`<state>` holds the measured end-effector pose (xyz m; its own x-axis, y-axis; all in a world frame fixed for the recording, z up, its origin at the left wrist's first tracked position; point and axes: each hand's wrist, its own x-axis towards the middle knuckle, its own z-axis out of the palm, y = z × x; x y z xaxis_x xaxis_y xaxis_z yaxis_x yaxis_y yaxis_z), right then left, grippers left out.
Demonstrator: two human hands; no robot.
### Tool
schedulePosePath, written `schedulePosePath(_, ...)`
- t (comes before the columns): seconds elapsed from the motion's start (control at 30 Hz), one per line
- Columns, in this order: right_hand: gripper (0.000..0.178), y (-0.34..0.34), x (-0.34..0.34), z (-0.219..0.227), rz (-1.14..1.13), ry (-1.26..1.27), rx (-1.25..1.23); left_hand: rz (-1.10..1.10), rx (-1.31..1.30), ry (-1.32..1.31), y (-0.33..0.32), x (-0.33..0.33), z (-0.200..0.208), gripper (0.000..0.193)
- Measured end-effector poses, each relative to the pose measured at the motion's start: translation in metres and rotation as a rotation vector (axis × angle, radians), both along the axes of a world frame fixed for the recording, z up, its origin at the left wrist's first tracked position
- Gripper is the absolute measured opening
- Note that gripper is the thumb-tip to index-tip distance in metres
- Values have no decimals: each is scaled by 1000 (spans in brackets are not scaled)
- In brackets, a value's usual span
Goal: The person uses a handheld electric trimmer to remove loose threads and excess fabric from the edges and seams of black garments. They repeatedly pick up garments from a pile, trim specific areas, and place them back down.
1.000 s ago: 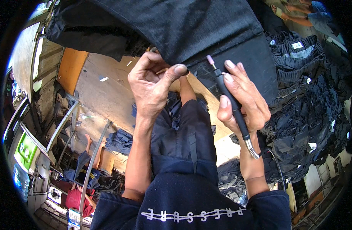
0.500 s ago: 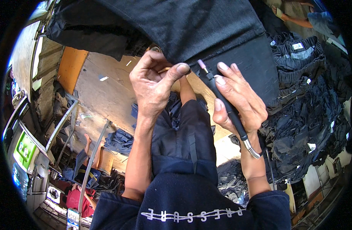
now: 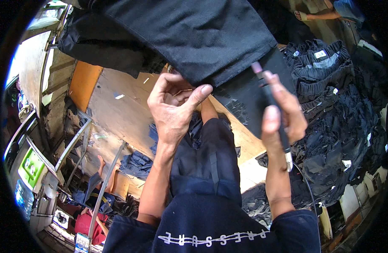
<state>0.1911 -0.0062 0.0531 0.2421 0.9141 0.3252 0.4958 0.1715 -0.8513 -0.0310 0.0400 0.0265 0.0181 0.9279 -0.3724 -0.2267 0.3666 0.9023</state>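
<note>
A black cloth garment (image 3: 198,38), which looks like a trouser leg with a stitched hem, drapes over a dark flat board (image 3: 244,101). At the hem's near left corner my left hand (image 3: 173,111) is closed, thumb against fingers, pinching the cloth edge. My right hand (image 3: 291,111), slightly blurred, wraps round a black pen-shaped rotary grinder (image 3: 271,96). Its pink grinding-stone tip points up and away, close to the hem's right end; whether it touches the cloth I cannot tell. A metal spring collar joins the grinder's lower end to a dark cable.
Heaps of dark garments (image 3: 325,126) lie to the right, with gathered waistbands (image 3: 316,67) on top. A wooden panel (image 3: 118,97) is below on the left, beside metal rails (image 3: 105,181). Another person's leg (image 3: 318,16) shows at far right, and a person in red (image 3: 86,223) at lower left.
My right hand has carried the grinder to the right, from near my left thumb to the hem's right end. The hem has shifted toward me and left, and more of the board shows.
</note>
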Motion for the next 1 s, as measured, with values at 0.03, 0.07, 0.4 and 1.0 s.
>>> schedulePosePath(0.03, 34, 0, -3, -2, 105, -77, 2, -11, -9, 12, 0, -1, 1, 29)
schedulePosePath(0.07, 32, 1, -6, -4, 203, -147, 15, -30, 15, 61, 0, -2, 1, 29)
schedulePosePath(0.4, 31, 0, -12, -8, 344, -199, 23, -96, 37, -17, -1, -20, -22, 33)
schedulePosePath(1.0, 34, -2, -14, -9, 412, -155, -5, -70, 7, -43, -6, -18, -23, 47)
